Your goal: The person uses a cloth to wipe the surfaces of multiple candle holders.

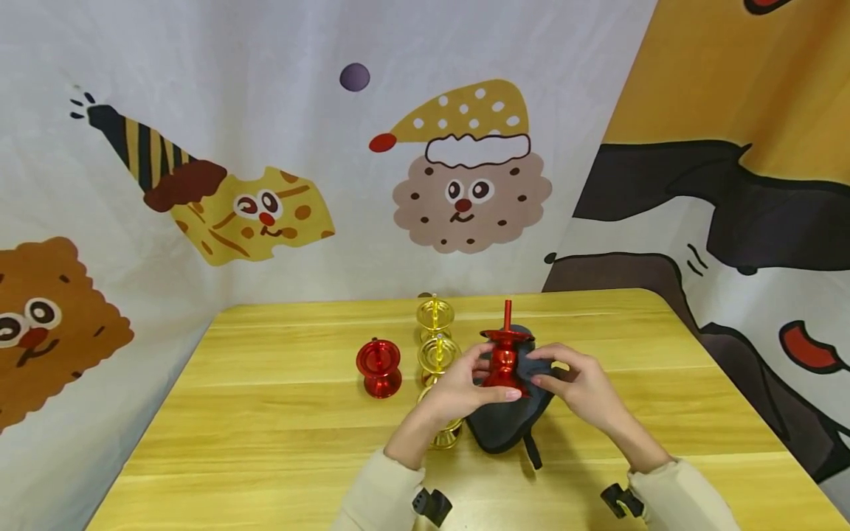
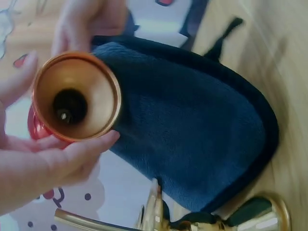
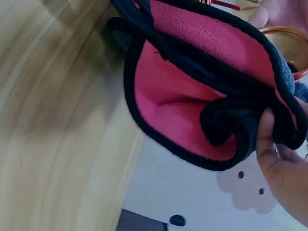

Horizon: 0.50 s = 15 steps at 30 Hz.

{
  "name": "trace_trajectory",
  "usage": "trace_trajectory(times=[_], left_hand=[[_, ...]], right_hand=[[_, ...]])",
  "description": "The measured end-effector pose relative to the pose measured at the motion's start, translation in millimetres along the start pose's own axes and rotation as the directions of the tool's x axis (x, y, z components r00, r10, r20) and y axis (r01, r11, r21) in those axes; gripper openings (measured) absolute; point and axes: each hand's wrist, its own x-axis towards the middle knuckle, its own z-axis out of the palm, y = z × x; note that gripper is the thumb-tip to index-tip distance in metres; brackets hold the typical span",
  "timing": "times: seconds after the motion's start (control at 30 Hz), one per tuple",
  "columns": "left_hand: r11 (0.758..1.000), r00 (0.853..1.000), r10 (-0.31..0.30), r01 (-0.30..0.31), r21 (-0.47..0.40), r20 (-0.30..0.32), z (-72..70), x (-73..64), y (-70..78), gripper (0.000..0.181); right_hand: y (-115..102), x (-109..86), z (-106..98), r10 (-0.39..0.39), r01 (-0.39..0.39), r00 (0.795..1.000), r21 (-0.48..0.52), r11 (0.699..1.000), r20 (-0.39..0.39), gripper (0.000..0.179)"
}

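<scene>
My left hand (image 1: 457, 391) grips a red metal candle holder (image 1: 505, 361) that stands upright in the air, a thin red rod rising from its dish. Its hollow gold-coloured underside (image 2: 103, 89) faces the left wrist camera. On the right, my right hand (image 1: 583, 385) pinches a bunched part of a dark blue cloth (image 1: 498, 428) against the holder's side. Black edging and a small loop show on the cloth, which hangs below both hands. Its pink reverse side (image 3: 168, 86) is folded open in the right wrist view.
Another red candle holder (image 1: 380, 366) stands to the left on the wooden table (image 1: 265, 413). Several gold candle holders (image 1: 436, 316) form a row just left of my hands, the nearest partly behind my left wrist. A cartoon-printed curtain (image 1: 299, 88) hangs behind the table.
</scene>
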Motion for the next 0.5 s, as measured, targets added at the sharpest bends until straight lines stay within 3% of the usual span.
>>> trace_trajectory(times=[0.1,0.17,0.27,0.4,0.5], left_hand=[[0.991,0.997,0.034,-0.025,0.134,-0.063,4.6,0.0,-2.2,0.072],[0.984,0.996,0.052,-0.038,0.176,-0.074,5.5,0.3,-3.7,0.071],[0.991,0.997,0.057,-0.05,0.122,-0.052,2.9,0.4,-4.5,0.069],[0.998,0.999,0.054,-0.054,-0.029,0.004,-3.4,-0.3,-2.1,0.076],[0.996,0.997,0.065,-0.063,-0.067,0.03,-6.3,-0.4,1.0,0.079]], right_hand=[[-6,-0.3,4,-0.036,0.035,0.999,-0.103,0.994,-0.009,0.032],[-10,-0.4,5,-0.068,0.066,0.998,-0.156,0.985,-0.008,0.033],[-12,-0.1,5,-0.084,0.082,0.996,-0.138,0.987,-0.002,0.033],[-9,0.8,1,-0.025,0.025,1.0,-0.009,1.0,0.006,0.031],[-7,1.4,-2,0.006,-0.006,1.0,0.024,1.0,0.009,0.029]])
